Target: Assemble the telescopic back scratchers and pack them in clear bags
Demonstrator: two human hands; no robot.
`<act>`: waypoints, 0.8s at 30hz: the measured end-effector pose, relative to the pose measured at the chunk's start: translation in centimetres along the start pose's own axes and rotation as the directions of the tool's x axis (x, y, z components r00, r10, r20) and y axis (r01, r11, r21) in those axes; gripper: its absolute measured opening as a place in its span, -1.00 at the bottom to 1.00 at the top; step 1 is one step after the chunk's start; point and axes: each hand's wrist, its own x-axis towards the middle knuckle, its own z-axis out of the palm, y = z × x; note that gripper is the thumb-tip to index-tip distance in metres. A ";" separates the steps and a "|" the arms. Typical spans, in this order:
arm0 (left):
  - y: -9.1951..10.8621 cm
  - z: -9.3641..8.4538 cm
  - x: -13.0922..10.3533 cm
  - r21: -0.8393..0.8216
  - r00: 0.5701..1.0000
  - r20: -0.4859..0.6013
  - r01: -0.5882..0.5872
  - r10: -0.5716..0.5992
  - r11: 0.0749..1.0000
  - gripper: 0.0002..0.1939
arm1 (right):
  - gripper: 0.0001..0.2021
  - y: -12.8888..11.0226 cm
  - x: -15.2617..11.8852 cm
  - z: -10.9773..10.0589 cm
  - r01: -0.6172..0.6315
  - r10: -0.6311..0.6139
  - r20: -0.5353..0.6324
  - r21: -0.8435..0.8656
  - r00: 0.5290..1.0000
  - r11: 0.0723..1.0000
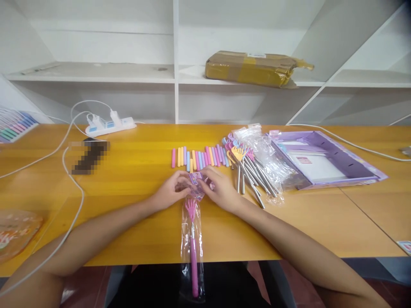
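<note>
Both hands pinch the top of a clear plastic bag (183, 252) at a small printed purple card (195, 177). My left hand (171, 190) is closed at the card's left side. From the right, my right hand (221, 188) closes on it with the thumb across the front. Inside the bag lies a back scratcher (194, 261) with a pink claw, a metal shaft and a pink handle. Its handle end hangs past the table's front edge. Just beyond my hands is a row of coloured handle tubes (199, 159) in pink, yellow, blue and purple.
Several back scratchers with metal shafts (257, 171) lie piled at right beside crumpled clear plastic bags (253, 137). A purple open box (324, 171) stands farther right. At left are a power strip (111, 127), a white cable (80, 196) and a pixelated dark object (91, 156). A taped carton (250, 68) sits on the shelf.
</note>
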 end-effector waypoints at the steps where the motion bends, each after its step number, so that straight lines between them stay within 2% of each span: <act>1: -0.1 -0.1 0.0 -0.007 1.000 0.003 0.010 -0.010 1.000 -0.54 | -0.92 0.2 0.0 0.0 -0.006 0.006 -0.028 -0.012 1.000 1.000; 5: -0.5 -0.3 -0.1 0.019 0.999 -0.012 0.039 -0.039 0.999 -0.53 | -0.94 0.6 -0.1 0.0 -0.031 0.030 -0.059 -0.028 0.998 0.999; 10: -0.5 -0.3 -0.1 0.038 0.998 0.055 0.014 -0.016 0.999 -0.57 | -0.81 0.8 -0.2 0.2 -0.112 0.112 -0.094 0.011 0.989 0.994; 13: -0.3 -0.2 -0.1 0.036 0.997 0.073 0.010 -0.012 0.999 -0.57 | -0.80 1.1 -0.3 0.2 -0.101 0.102 -0.084 0.018 0.991 0.995; 19: -0.3 -0.2 -0.2 0.057 0.996 0.084 0.021 -0.025 0.998 -0.48 | -0.82 1.2 -0.1 -0.8 0.004 -0.003 0.034 -0.033 0.999 0.999; 24: -0.2 -0.2 -0.1 0.041 0.994 0.113 -0.012 0.007 0.999 -0.57 | -0.79 0.8 0.1 -1.3 0.091 -0.078 0.142 -0.093 0.987 0.991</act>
